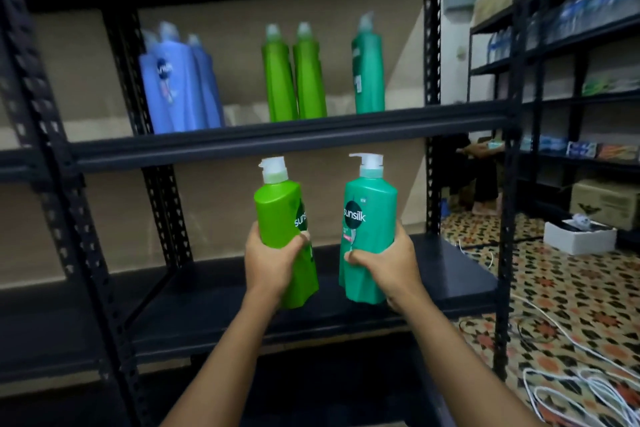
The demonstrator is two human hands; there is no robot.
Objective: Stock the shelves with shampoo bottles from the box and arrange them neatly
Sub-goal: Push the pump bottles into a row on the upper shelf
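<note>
Left hand (270, 258): fingers grasping a light green bottle (287, 236), tilted slightly. Right hand (388, 262): fingers grasping a teal bottle (369, 236), upright. Both held in front of the lower shelf (450, 274), bases apparently just above it. Upper shelf (277, 140) carries blue bottles (180, 87), two green bottles (294, 80) and another teal one (369, 69).
</note>
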